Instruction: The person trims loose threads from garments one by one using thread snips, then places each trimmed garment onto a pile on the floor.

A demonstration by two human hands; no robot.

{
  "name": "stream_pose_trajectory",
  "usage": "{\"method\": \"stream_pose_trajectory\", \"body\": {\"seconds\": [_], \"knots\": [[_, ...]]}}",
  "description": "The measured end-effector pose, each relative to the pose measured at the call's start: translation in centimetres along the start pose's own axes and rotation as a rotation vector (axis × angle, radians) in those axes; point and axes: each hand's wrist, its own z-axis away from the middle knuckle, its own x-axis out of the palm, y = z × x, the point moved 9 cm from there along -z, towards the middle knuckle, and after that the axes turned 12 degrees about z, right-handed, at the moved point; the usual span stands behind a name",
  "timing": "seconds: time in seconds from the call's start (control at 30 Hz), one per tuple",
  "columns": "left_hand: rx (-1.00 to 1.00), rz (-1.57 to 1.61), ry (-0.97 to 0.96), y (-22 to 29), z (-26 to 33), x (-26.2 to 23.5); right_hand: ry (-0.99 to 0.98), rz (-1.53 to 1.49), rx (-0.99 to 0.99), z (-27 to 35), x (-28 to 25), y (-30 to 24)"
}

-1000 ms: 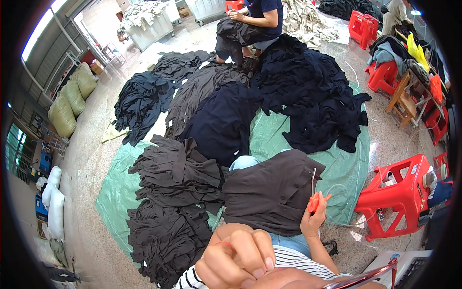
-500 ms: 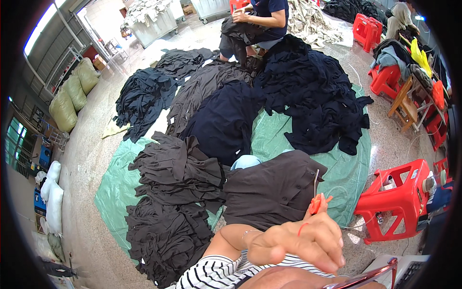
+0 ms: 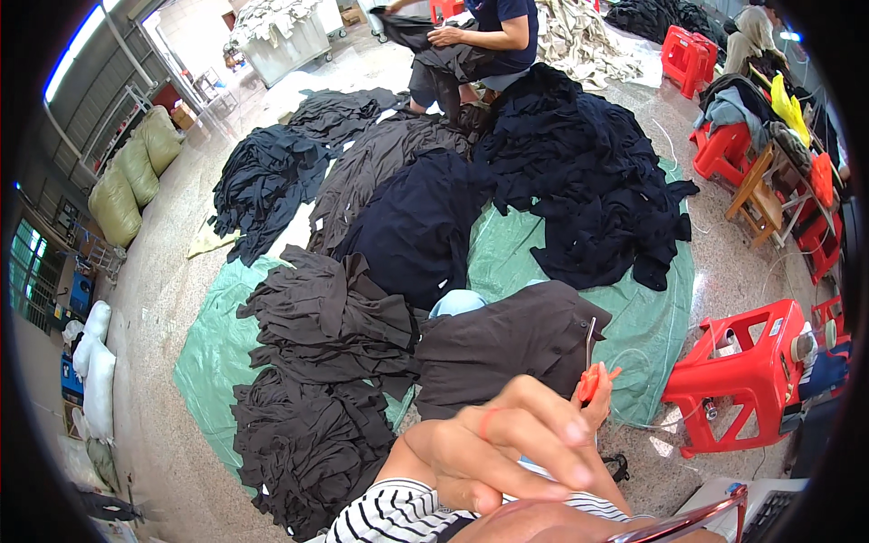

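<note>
Close in front of me, my left hand (image 3: 516,443) is raised with its fingers bent and apart, nothing visible between them; a thin red band circles one finger. Beyond it, my right hand (image 3: 593,412) is closed around the orange handles of a pair of scissors (image 3: 590,385), whose slim metal blade points up. A dark brown buttoned garment (image 3: 507,348) lies spread across my lap, over light blue cloth at the knee. The scissors stand at the garment's right edge. My left hand partly covers its lower edge.
Heaps of brown garments (image 3: 326,308) and navy garments (image 3: 579,181) lie on a green sheet (image 3: 213,335). A red stool (image 3: 738,376) stands at right. A co-worker (image 3: 502,36) sits at the back, handling dark cloth. Stuffed sacks (image 3: 118,204) line the left wall.
My left hand has moved left and turned, its fingers more bent, showing more of my right forearm. The scissors stay in my right hand. The co-worker has lifted dark cloth out to the left.
</note>
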Motion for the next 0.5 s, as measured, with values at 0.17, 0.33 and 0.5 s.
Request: {"method": "stream_pose_trajectory", "body": {"seconds": [0.17,0.33,0.5], "knots": [[0.482,-0.148,0.289,5.4,0.7,-1.2,-0.040,-0.074,-0.001,0.6,0.5,1.3],[0.288,-0.099,-0.018,10.7,-5.4,1.0,-0.069,-0.116,-0.012,0.6,0.9,0.0],[-0.122,-0.334,-0.031,10.3,-9.7,2.1,-0.037,-0.104,-0.010,0.6,0.7,0.4]]}}
